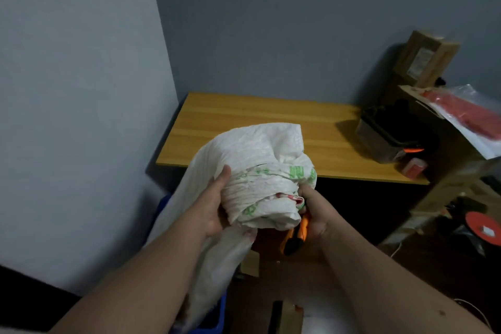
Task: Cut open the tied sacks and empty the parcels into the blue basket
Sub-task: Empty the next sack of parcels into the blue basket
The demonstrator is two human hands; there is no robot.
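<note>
Both hands [264, 209] gripping white sack [260, 171], wooden table [244, 130] behind, blue basket [214, 317] below

White sack [257, 160] with green print, orange-handled cutter [298, 233], blue basket [214, 314]

Both hands hold a bunched white sack [260, 171] up over the near edge of the wooden counter [244, 122]. Left hand [214, 203] grips the sack's side, thumb on top. Right hand [314, 214] holds the gathered end, with an orange-and-black cutter [295, 236] in the same grip. Green print and a red tie show at the sack's bunched neck. The sack's loose tail hangs down over the blue basket [214, 314], partly hidden at lower left. Far right: stacked cardboard boxes [428, 62], a black case [385, 133], a clear bag with red contents [471, 116].
</note>
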